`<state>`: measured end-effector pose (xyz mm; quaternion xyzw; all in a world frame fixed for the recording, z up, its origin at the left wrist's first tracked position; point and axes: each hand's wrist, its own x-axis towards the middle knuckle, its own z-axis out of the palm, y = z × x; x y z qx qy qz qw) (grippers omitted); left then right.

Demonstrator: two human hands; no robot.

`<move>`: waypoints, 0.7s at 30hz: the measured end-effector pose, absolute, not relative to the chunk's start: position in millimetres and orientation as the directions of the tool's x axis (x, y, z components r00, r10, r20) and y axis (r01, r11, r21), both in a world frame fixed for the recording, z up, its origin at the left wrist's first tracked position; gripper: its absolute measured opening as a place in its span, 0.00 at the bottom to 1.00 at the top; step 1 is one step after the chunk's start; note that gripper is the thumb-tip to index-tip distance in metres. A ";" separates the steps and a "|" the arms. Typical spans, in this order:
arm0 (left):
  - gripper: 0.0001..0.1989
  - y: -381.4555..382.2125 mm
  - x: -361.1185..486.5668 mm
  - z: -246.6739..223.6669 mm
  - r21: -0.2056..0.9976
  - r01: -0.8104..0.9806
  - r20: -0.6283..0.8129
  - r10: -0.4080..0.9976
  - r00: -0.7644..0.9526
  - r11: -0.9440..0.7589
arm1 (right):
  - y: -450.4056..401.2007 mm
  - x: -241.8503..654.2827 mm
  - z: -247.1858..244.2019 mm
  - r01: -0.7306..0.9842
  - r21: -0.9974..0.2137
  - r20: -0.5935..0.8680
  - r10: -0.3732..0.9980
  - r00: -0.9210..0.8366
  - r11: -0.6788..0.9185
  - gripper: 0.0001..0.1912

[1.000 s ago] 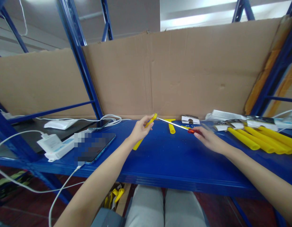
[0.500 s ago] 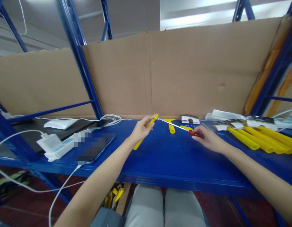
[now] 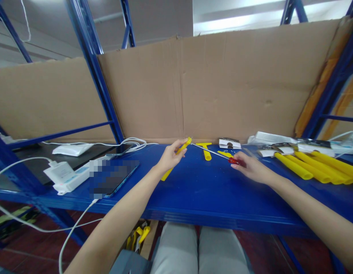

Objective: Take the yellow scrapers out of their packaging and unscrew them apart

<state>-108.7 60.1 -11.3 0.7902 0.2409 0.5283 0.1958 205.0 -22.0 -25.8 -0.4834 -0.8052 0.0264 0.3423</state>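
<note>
My left hand (image 3: 171,155) is closed around a yellow T-shaped piece (image 3: 167,174), whose head shows above the fingers and whose tube points down to the left. My right hand (image 3: 246,166) grips the red handle of a screwdriver (image 3: 211,150); the metal shaft reaches left to the head of the held piece. Whether the tip touches it is too small to tell. Behind the shaft, a second yellow T-shaped piece (image 3: 207,153) lies on the blue shelf (image 3: 199,194). Beside it is a flat yellow piece (image 3: 224,153).
Several yellow tubes with white-and-black cards (image 3: 316,167) lie at the right. A small white box (image 3: 229,143) stands near the cardboard wall (image 3: 222,87). At the left are a phone (image 3: 116,179), a power strip (image 3: 76,179) and white cables. A box below holds yellow pieces (image 3: 143,234).
The red handle has turned slightly in my right hand. My left hand and the yellow piece in it have hardly moved.
</note>
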 end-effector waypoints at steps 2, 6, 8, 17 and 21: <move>0.19 60.4 -108.7 -11.7 0.565 0.171 0.741 0.587 0.326 -0.808 | -22.3 203.4 -25.3 0.754 -0.382 0.521 0.798 -0.302 0.534 0.16; 0.20 60.2 -109.0 -10.9 0.573 0.163 0.741 0.592 0.316 -0.803 | -21.9 200.8 -23.4 0.760 -0.341 0.517 0.786 -0.339 0.553 0.18; 0.21 59.8 -109.0 -10.3 0.580 0.157 0.739 0.597 0.313 -0.799 | -21.5 201.0 -22.7 0.762 -0.319 0.529 0.773 -0.351 0.564 0.19; 0.19 58.6 -107.2 -11.7 0.568 0.165 0.742 0.588 0.322 -0.807 | -21.6 205.0 -25.5 0.754 -0.385 0.575 0.777 -0.256 0.533 0.19; 0.19 58.2 -107.2 -11.7 0.556 0.185 0.744 0.585 0.323 -0.810 | -18.2 203.2 -29.0 0.751 -0.400 0.595 0.772 -0.223 0.525 0.21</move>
